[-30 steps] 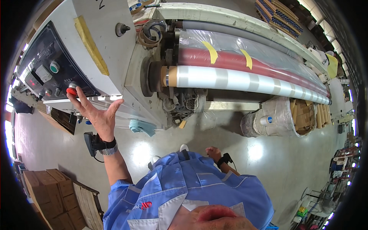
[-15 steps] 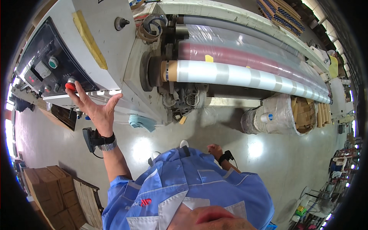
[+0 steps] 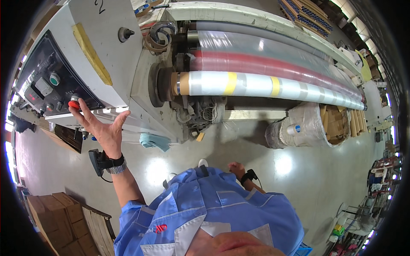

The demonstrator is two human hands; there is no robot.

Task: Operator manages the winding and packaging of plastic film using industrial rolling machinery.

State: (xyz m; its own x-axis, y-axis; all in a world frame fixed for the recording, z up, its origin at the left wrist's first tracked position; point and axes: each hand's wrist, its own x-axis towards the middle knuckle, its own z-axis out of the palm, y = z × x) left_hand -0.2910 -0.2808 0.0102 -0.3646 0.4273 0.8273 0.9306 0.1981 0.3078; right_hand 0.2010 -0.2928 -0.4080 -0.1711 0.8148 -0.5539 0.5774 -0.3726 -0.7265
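Observation:
My left hand reaches to the dark control panel on the white machine cabinet. Its fingertips touch a red push button at the panel's lower edge, with the thumb spread away and nothing held. Above that button is a green-ringed button. Down by my waist, my right hand has loosely curled fingers and appears to hold nothing. Across the machine lies a white film roll with grey bands and two yellow tape strips. Behind it runs a reddish, film-covered roller.
A film-wrapped bin holding brown cardboard stands under the roll's right part. Pale blue cloth hangs at the cabinet's lower edge. Stacked cartons are at the lower left. Rolls of tape rest at the machine's left end.
The white roll has turned: yellow strips now show across its front, where only small yellow bits showed at its top edge. My left hand remains at the red button; the view has shifted slightly.

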